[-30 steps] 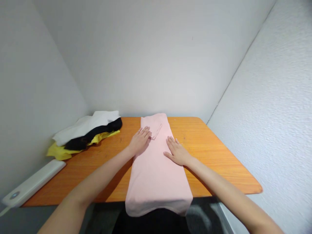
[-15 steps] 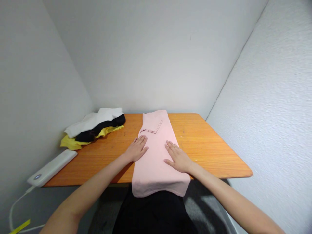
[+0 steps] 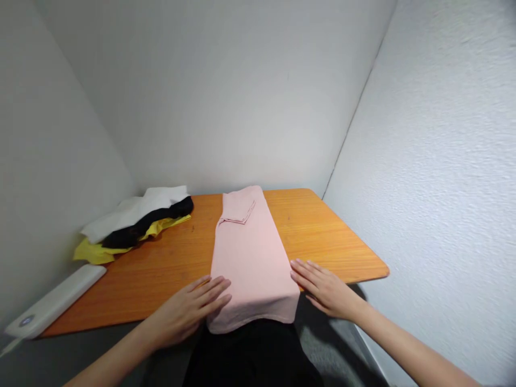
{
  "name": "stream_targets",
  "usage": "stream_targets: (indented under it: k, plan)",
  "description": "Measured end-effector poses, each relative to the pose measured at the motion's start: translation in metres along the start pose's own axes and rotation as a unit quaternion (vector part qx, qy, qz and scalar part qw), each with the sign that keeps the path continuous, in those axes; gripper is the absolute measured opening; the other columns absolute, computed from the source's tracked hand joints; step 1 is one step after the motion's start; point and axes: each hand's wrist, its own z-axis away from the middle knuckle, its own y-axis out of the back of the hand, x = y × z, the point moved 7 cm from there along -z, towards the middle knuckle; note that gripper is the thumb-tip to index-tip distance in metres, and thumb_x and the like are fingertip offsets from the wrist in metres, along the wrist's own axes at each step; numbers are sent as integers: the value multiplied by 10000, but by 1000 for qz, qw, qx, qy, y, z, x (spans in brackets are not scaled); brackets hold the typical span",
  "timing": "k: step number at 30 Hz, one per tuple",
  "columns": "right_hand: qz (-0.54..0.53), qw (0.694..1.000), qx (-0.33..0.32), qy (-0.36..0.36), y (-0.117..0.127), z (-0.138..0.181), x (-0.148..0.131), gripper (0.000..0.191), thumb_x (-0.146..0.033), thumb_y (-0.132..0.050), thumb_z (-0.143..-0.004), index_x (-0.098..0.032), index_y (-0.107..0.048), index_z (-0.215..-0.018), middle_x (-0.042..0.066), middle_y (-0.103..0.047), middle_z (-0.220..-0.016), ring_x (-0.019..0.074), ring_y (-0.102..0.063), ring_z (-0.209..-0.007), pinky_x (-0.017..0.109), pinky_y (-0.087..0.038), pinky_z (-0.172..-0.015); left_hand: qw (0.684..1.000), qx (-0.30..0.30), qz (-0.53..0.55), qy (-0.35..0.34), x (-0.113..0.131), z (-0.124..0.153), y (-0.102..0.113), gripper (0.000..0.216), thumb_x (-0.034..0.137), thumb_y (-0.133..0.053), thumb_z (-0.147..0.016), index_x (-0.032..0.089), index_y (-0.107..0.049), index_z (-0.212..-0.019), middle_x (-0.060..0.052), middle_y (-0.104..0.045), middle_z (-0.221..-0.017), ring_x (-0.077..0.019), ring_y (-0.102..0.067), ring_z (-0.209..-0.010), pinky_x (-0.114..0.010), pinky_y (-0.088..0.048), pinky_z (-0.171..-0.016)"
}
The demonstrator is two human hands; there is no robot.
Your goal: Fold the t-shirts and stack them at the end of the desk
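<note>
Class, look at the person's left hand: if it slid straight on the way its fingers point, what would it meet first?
The left hand points forward and rightward, its fingertips already at the near left edge of the pink folded cloth, so it would probably meet that cloth first.

left hand [image 3: 187,312] bare | right hand [image 3: 328,290] bare | forearms unsleeved | black garment below

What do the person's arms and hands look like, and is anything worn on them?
Both forearms are bare as far as the picture shows; no sleeves reach into view. The left hand and the right hand wear no gloves, and no rings, watch or bracelet can be seen. The fingers are slim, with short, plain nails. No markings are visible on either arm.
</note>
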Motion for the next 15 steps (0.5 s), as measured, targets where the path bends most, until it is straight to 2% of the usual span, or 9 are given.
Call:
stream_targets:
  k: [3, 8, 11, 15]
  plan:
    - [64, 997, 32, 12, -17, -9, -6, 699, -20, -435, -857, -207, -266, -1509, 105, -253, -1554, 234, -247, -1422, 441, -290, -1144, 994, 61, -93, 17, -1, -3, -19, 719, -4, -477, -859, 316, -302, -1478, -58, -339, -1543, -204, -365, -1388, -374, -270, -1156]
    - [128, 987, 94, 12, -27, -28, -11, 580, -35, -455, -883, -194, -405, -1438, 140, -410, -1472, 273, -390, -1348, 471, -352, -1096, 987, 90, -129, 22, 2, -13, -31, 670, 16, -513, -879, 325, -347, -1449, -82, -377, -1519, -237, -404, -1362, -393, -344, -1119]
    - [133, 984, 112, 26, -22, -31, -15, 574, -47, -465, -897, -228, -404, -1439, 126, -398, -1483, 273, -357, -1369, 475, -342, -1101, 989, 96, -109, -13, 7, -13, -25, 620, 25, -507, -895, 333, -388, -1419, -66, -322, -1550, -236, -345, -1400, -399, -340, -1132]
    - [117, 985, 86, 93, -16, -28, -28, 581, -93, -484, -933, -291, -356, -1465, 110, -304, -1534, 280, -276, -1406, 469, -334, -1109, 989, 108, -81, -54, 14, -8, -13, 503, 77, -533, -913, 307, -471, -1356, -58, -343, -1541, -246, -319, -1412, -417, -326, -1149]
